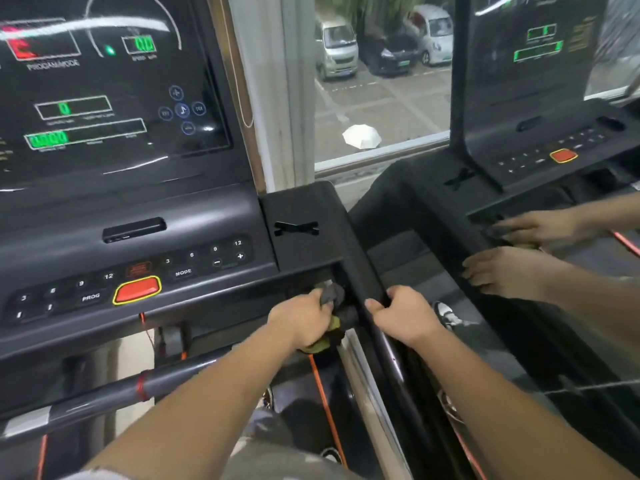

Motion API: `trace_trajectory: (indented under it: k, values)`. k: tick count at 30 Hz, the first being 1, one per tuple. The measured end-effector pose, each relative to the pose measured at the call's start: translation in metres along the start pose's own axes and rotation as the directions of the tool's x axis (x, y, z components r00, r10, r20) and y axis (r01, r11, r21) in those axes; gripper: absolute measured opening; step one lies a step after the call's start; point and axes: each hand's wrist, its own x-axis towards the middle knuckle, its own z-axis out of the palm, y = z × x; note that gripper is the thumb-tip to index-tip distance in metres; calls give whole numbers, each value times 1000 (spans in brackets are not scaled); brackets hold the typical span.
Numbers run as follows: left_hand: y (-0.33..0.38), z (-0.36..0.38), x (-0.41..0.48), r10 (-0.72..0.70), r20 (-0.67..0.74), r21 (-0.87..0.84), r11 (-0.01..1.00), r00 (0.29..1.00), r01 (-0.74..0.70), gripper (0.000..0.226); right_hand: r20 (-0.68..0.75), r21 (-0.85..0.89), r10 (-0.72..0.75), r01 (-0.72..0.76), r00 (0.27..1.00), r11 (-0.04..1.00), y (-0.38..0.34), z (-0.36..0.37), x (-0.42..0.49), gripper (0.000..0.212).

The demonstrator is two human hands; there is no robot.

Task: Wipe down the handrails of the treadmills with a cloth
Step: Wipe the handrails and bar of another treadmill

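Observation:
My left hand (304, 318) grips a bunched grey and yellow-green cloth (330, 296) and presses it where the front crossbar (114, 389) meets the right side handrail (363, 271) under the console. My right hand (403, 313) holds that black side handrail, fingers curled over its top edge. Part of the cloth is hidden under my left hand.
The treadmill console (138, 271) with lit green displays and a red stop button (137, 289) fills the left. A mirror (519, 237) on the right reflects both hands and the console. An orange safety cord (325, 407) hangs below. A window (381, 81) shows parked cars.

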Motion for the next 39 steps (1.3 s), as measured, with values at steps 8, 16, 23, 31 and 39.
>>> trace_trajectory:
  k: [8,16,23,31,39]
  values:
    - [14,58,-79,149,-204,426,903,968,-49,97,78,-134,34,-23,996,991,-12,-11,9,50]
    - [8,15,-3,205,-59,336,926,977,-174,65,81,-202,78,-61,994,977,-25,-12,16,33]
    - [12,6,13,95,12,125,988,995,-95,52,74,-185,119,-104,990,977,-27,-12,12,46]
    - [31,42,-41,163,-165,472,879,973,-67,86,64,-147,144,-134,987,980,-24,-9,15,64]
    - [18,-22,33,57,282,-123,992,958,-23,49,56,-117,160,-153,985,981,-24,-6,14,63]
